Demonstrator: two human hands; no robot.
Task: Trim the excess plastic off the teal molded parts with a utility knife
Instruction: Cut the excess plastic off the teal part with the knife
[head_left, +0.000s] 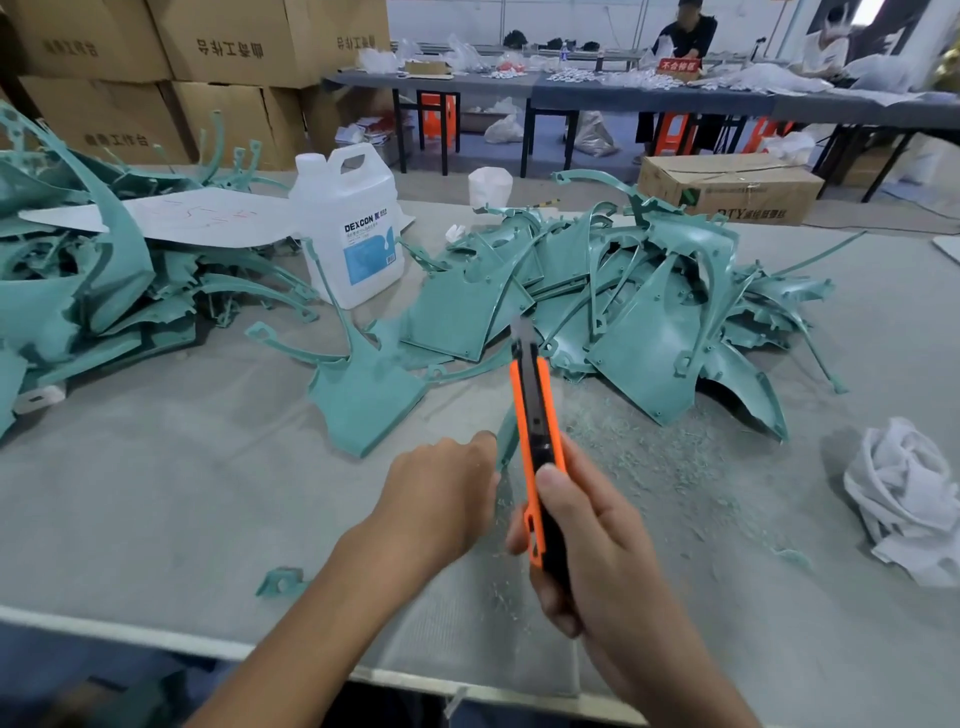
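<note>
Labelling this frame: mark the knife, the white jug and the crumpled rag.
knife (537, 426), head view, black strip of the handle.
white jug (343, 200), head view, bare front wall.
crumpled rag (904, 493), head view, middle folds.

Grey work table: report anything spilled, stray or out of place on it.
Fine teal plastic shavings are strewn over the grey table right of the orange and black utility knife; they look like trimming debris. A small teal offcut lies alone near the front edge.

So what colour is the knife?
The knife is orange with a black centre, best seen in the head view.
</note>
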